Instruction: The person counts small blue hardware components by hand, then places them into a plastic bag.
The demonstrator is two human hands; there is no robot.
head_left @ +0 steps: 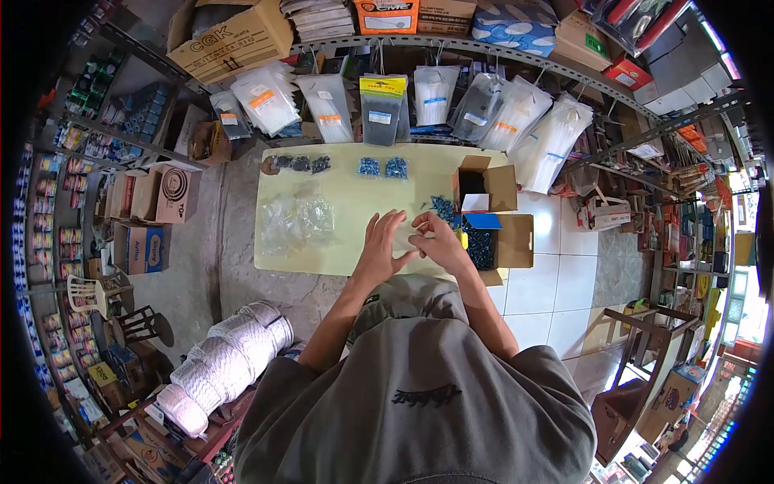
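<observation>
My left hand (380, 248) is over the front of the pale yellow table (363, 214), its fingers stretched out and its thumb pointing right. Facing it, my right hand (440, 242) has its fingers curled in toward the thumb. Anything between those fingertips is too small or too clear to make out. Just beyond my right hand lies a loose pile of small blue fasteners (441, 206). To its right stands an open box (481, 248) of dark blue pieces. Clear plastic bags (297, 222) are spread left of my left hand.
Filled blue packets (382, 168) and dark packets (301, 164) line the table's far side. Another open carton (493, 187) is at the right edge. Bags of cable ties (435, 95) hang from the shelf beyond. Large rope rolls (230, 359) lie at lower left.
</observation>
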